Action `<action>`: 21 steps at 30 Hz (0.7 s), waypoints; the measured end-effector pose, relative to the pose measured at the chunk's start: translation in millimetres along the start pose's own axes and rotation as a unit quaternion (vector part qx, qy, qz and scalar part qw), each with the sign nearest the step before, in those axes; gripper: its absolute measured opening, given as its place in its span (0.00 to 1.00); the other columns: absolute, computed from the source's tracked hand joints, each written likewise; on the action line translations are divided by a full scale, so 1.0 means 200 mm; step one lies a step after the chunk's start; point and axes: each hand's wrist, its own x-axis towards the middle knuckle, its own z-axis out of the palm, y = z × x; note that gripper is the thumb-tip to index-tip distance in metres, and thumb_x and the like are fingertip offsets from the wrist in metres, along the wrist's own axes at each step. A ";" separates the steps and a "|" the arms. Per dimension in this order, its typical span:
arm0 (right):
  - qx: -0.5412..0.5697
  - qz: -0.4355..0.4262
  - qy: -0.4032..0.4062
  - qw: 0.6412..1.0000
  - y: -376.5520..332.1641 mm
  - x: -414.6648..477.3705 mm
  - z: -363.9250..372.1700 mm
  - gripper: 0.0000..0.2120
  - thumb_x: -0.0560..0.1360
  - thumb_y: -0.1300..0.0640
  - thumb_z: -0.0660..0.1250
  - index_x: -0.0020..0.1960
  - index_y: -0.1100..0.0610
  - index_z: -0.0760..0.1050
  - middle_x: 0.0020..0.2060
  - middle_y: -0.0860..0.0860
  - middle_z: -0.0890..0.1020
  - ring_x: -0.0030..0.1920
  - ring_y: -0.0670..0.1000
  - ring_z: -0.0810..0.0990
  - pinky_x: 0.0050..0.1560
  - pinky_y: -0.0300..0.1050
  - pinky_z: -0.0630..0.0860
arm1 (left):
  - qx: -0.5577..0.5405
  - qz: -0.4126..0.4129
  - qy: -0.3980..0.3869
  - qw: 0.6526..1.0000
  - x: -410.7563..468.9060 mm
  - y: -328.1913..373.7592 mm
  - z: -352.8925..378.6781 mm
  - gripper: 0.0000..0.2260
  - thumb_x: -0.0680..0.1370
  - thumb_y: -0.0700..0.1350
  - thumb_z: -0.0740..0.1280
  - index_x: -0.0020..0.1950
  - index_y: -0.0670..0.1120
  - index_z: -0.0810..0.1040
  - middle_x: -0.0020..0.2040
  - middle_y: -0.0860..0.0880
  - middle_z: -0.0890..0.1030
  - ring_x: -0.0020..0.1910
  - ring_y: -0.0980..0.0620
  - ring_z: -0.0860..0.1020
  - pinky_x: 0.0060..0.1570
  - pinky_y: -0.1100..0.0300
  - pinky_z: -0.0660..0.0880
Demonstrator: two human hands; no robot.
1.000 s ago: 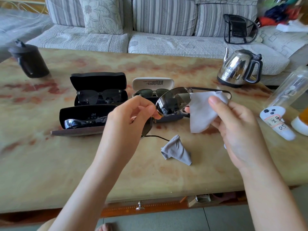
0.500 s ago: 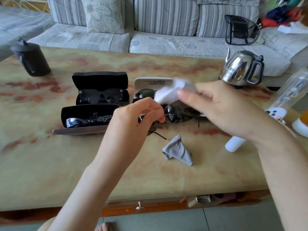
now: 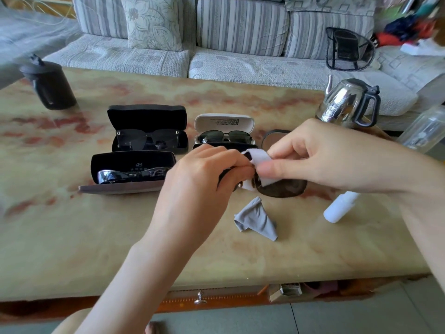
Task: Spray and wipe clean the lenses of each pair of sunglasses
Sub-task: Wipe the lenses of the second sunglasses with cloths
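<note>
My left hand (image 3: 202, 179) grips a pair of dark sunglasses (image 3: 281, 189) by one lens, held just above the table. My right hand (image 3: 320, 155) pinches a white cloth (image 3: 258, 160) folded over the top edge of the other lens. A white spray bottle (image 3: 339, 206) lies on the table under my right wrist. Three other pairs sit in open cases: a black one (image 3: 147, 138) at the back left, a silver one (image 3: 132, 174) in front of it, and a green-tinted one (image 3: 226, 136) in a white case.
A crumpled grey cloth (image 3: 256, 220) lies on the marble table (image 3: 96, 237) in front of my hands. A black jug (image 3: 50, 85) stands far left, a steel kettle (image 3: 346, 102) and a clear bottle (image 3: 423, 128) at the right. A striped sofa runs behind.
My right hand brought the white cloth from the right of the glasses onto the lens, and both hands lowered the sunglasses toward the table.
</note>
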 end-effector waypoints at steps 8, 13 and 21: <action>-0.047 0.022 -0.010 0.999 0.01 0.00 0.01 0.21 0.69 0.46 0.73 0.35 0.65 0.74 0.24 0.54 0.68 0.23 0.49 0.61 0.24 0.40 0.59 | 0.039 0.050 -0.012 0.998 0.00 0.00 0.00 0.06 0.76 0.46 0.68 0.42 0.47 0.83 0.37 0.55 0.80 0.41 0.50 0.76 0.34 0.52 0.75; 0.011 0.037 -0.038 0.999 0.05 -0.05 -0.06 0.17 0.70 0.50 0.74 0.29 0.58 0.75 0.22 0.49 0.71 0.25 0.48 0.63 0.26 0.38 0.61 | 0.028 0.028 -0.014 0.999 0.00 0.00 -0.02 0.05 0.75 0.46 0.68 0.41 0.50 0.83 0.38 0.57 0.80 0.41 0.57 0.73 0.35 0.57 0.71; 0.037 0.018 -0.037 0.998 0.04 0.00 0.02 0.03 0.68 0.56 0.77 0.37 0.53 0.84 0.29 0.51 0.83 0.28 0.44 0.72 0.28 0.35 0.68 | 0.054 0.057 -0.017 0.997 0.01 -0.02 -0.01 0.06 0.76 0.45 0.67 0.41 0.47 0.82 0.38 0.56 0.79 0.39 0.57 0.71 0.33 0.53 0.75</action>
